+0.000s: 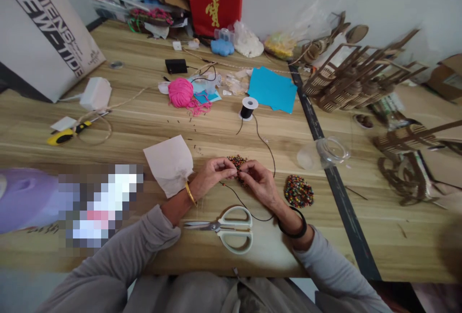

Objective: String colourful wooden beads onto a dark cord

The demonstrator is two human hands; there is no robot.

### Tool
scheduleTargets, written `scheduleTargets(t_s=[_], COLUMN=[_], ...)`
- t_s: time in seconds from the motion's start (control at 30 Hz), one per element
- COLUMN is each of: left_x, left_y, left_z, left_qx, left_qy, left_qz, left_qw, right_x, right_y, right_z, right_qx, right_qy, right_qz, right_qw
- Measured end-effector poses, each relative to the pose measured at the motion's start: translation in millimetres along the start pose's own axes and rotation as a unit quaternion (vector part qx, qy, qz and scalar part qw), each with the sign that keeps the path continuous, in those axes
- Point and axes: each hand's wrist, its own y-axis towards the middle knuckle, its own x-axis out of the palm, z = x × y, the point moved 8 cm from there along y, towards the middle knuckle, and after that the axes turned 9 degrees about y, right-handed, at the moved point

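My left hand (215, 173) and my right hand (259, 181) meet fingertip to fingertip over a small pile of multicoloured beads (237, 160). Both are pinched closed; what sits between the fingertips is too small to make out. A thin black cord (270, 148) runs from the spool (247, 109) round behind my right hand and loops back below the hands, a few beads near its end. White-handled scissors (235, 229) lie just below, blades pointing left. To the right of my right hand rests a heap of strung-looking coloured beads (299, 191).
White paper (169, 165) lies left of my hands. Farther back are pink yarn (181, 93), blue sheets (272, 89) and a black adapter (176, 66). A yellow-handled tool (65, 135) is at left. Clear plastic containers (325, 153) and wooden racks (346, 82) stand right.
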Motion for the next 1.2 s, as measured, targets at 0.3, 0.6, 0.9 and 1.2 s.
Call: scheduleTargets(t_s=[0.3,0.6,0.9,1.2], left_x=[1.6,2.8,4.1,3.6], left_y=[-1.7,-0.9,-2.1,-2.8], left_z=[-0.5,-2.1,2.4,2.6], left_qx=[0.003,0.008,0.005,0.010], left_qy=[-0.012,-0.017,-0.019,-0.029], left_qz=[-0.011,-0.023,-0.029,-0.026], left_qw=[1.000,1.000,0.999,0.999], right_x=[2.2,2.6,3.5,3.1], right_y=[0.7,1.7,1.8,1.9], right_z=[2.3,7.6,6.7,6.8], right_qx=[0.039,0.071,0.078,0.080], right_qy=[0.052,0.100,0.113,0.110], right_qz=[-0.006,-0.017,-0.021,-0.019], right_qw=[0.998,0.992,0.990,0.991])
